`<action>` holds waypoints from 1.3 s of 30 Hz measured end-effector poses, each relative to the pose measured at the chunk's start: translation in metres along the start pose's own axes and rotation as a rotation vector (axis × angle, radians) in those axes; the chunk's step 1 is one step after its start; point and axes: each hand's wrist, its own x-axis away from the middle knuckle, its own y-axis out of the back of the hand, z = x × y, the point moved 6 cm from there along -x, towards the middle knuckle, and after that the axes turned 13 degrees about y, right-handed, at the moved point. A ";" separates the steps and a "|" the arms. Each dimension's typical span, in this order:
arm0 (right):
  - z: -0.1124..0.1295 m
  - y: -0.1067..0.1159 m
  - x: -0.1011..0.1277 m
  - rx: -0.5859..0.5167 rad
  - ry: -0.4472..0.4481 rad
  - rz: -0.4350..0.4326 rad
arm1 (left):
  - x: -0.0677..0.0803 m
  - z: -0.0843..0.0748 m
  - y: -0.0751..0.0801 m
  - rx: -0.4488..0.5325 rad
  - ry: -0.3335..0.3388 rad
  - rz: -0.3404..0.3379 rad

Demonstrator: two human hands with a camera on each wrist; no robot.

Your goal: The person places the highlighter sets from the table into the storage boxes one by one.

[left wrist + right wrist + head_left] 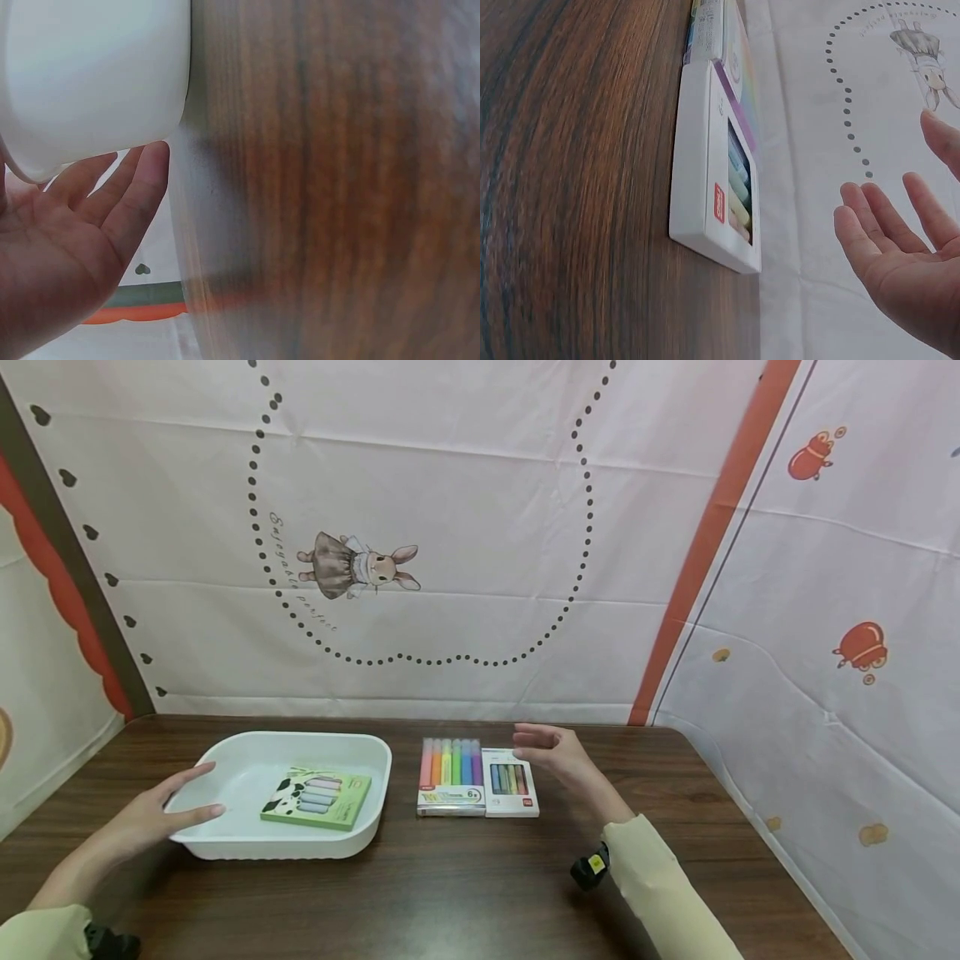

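A white plastic tub (pixel 225 847) stands on the dark wooden table, with a green box of pastel markers (pixel 317 797) lying inside it. My left hand (pixel 161 811) rests against the tub's left rim with straight fingers; the left wrist view shows the palm (pixel 67 240) beside the tub wall (pixel 97 75). To the tub's right lie a clear pack of coloured markers (pixel 451 777) and a small white marker box (pixel 509 782). My right hand (pixel 551 752) hovers open just above and right of the white box (pixel 720 180), holding nothing.
The table (pixel 480 885) is bounded by fabric walls at the back and right, printed with a rabbit (pixel 360 567) and a dotted oval. Its right edge runs diagonally along the cloth.
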 end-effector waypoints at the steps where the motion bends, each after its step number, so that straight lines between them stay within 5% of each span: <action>1: 0.000 0.001 0.000 0.001 -0.003 -0.001 | 0.000 0.000 0.000 0.001 -0.001 -0.001; 39: -0.030 0.016 0.014 0.072 -0.079 0.028 | 0.002 -0.002 -0.001 0.008 0.008 0.002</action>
